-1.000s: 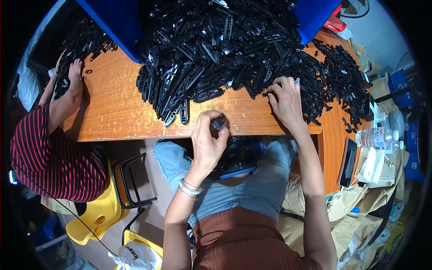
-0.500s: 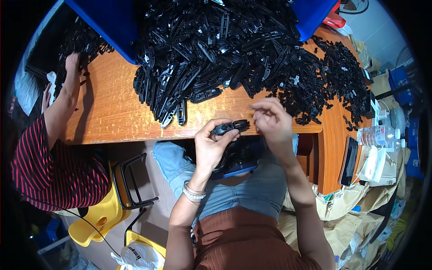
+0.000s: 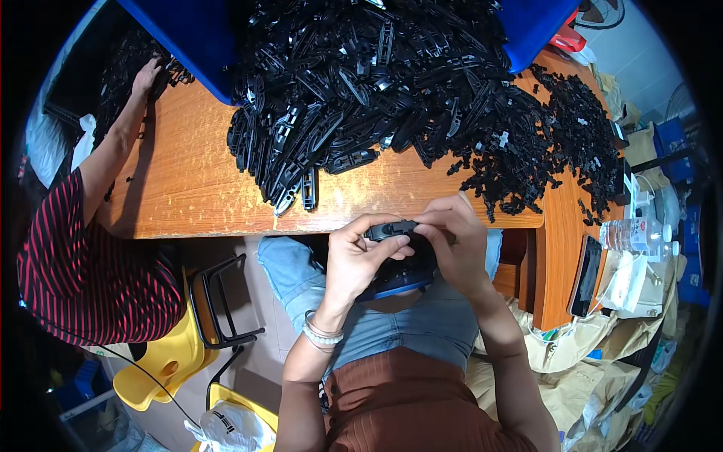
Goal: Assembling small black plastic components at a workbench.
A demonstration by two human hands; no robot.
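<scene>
My left hand [image 3: 354,256] grips an elongated black plastic part [image 3: 389,230] in front of the table edge, thumb along its near side. At the part's right end, the thumb and bent fingers of my right hand [image 3: 458,239] press against it. Whether a smaller piece sits between those fingertips is hidden. Beyond my hands, a big heap of similar black plastic parts [image 3: 354,98] covers the wooden table [image 3: 181,173]. Small black pieces [image 3: 580,143] are piled to the right of it.
Blue bins [image 3: 181,49] stand at the heap's far side. To the left, a co-worker in a striped shirt [image 3: 98,279] reaches toward another black pile [image 3: 124,71]. A phone [image 3: 584,275] and plastic bottles [image 3: 633,233] lie at the right. A dark-filled tray [image 3: 395,289] rests on my lap.
My right hand has come down and left from above the table edge to the black plastic part's right end. The co-worker's hand has moved farther away and to the right.
</scene>
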